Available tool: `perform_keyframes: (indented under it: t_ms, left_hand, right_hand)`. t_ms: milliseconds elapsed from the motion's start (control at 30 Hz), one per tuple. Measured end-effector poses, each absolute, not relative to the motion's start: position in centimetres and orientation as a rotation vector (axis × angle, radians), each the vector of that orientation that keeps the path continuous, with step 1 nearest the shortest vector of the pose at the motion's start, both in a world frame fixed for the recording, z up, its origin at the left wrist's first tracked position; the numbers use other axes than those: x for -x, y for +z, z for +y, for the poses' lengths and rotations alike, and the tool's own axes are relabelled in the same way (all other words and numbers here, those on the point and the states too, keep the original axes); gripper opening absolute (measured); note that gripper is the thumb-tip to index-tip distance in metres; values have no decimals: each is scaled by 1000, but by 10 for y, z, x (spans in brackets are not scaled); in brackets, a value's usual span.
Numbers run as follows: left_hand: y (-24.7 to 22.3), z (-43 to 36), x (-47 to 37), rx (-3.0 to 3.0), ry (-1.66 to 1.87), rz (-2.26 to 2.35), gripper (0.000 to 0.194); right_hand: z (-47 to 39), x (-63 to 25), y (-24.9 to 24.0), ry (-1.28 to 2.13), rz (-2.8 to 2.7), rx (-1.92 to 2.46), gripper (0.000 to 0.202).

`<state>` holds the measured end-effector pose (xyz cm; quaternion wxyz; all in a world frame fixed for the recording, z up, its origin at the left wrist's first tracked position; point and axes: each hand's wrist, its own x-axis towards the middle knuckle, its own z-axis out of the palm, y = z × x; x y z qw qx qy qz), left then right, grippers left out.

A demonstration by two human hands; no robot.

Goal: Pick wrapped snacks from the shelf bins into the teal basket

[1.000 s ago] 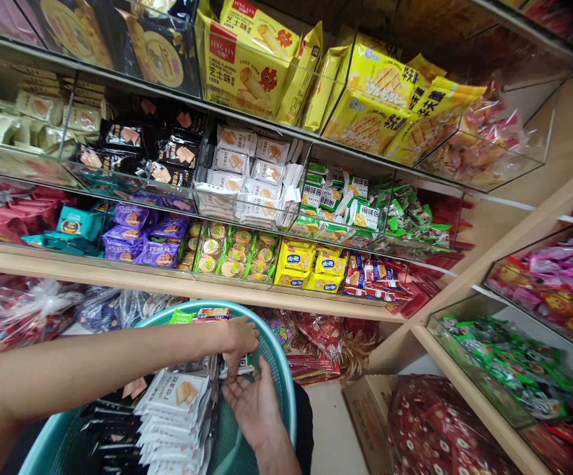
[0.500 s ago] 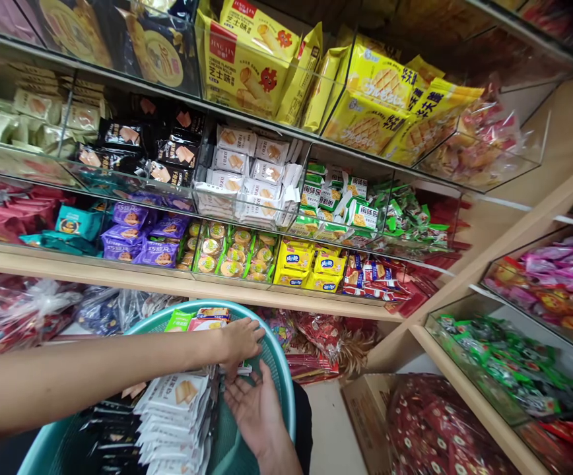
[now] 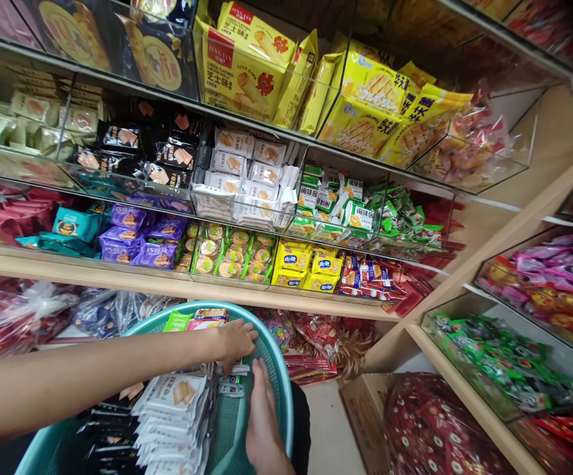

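Note:
A teal plastic basket (image 3: 277, 369) stands low in front of me. My left hand (image 3: 235, 343) reaches across it from the left, fingers curled down over a row of small green-and-white snack packets (image 3: 231, 389); its fingertips are partly hidden. Along the basket's right inner side is my right hand (image 3: 263, 409), edge-on, fingers straight and nothing seen in it, just right of those packets. Stacked white snack packets (image 3: 170, 415) fill the basket's middle, with black packets (image 3: 111, 429) to their left. A green packet (image 3: 176, 321) and a red-and-yellow one (image 3: 208, 318) lie behind my left wrist.
Shelves with clear bins (image 3: 247, 218) of packaged snacks rise ahead. A wooden shelf edge (image 3: 286, 303) runs just behind the basket. More bins of green packets (image 3: 504, 363) are at right, above a cardboard box (image 3: 363, 415) and a dark red patterned bag (image 3: 439, 429).
My right hand has turned from palm-up beneath the left to edge-on along the basket wall, exposing more green-and-white packets. My left fingers have curled downward. The view has shifted slightly.

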<state>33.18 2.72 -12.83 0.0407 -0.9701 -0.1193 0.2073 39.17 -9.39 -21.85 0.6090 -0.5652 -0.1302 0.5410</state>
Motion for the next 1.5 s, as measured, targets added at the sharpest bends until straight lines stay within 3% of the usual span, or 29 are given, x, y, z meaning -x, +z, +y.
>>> perform_keyframes:
  t_ms: [333,800,1133,1367,1500]
  left_hand:
    - [-120,30,-330,2972,663,-351,50]
    - [-126,16,-321,2783,462,-631,79]
    - [-126,25,-326,2767,443,-723,51]
    - [-125,26,-319,2758,483,-770,58]
    - [-142,22,-320,2773,449,-799,77]
  right_hand:
    - [-99,-381,-202,1334,-375,1340,73]
    - [-93,-382,-210,1355,-378,1355,78]
    - [-91,-388,-205,1366,-384,1342,81]
    - [-86,-382,-192,1293,-543,1405,75]
    - [-84,-382,-194,1297,-539,1370,70]
